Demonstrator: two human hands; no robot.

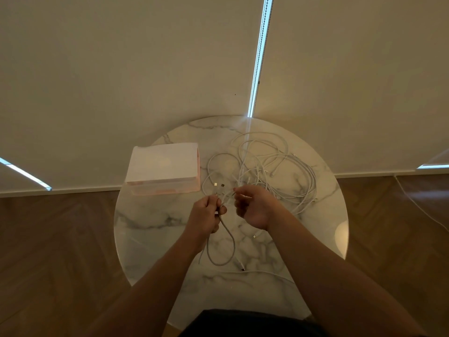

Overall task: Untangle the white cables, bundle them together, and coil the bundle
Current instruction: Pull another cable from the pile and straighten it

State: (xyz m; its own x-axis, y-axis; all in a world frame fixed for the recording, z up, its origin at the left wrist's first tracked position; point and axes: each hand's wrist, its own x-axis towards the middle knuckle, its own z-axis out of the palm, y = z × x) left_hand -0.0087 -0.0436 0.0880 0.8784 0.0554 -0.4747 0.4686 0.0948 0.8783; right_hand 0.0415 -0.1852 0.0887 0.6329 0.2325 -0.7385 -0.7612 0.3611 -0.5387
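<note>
Over table centre | left hand, right hand: fingers grip white cables | rest nears right rim

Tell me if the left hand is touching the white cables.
Touching. The head view shows the left hand gripping several white cables, their plug ends sticking out beyond it.
</note>
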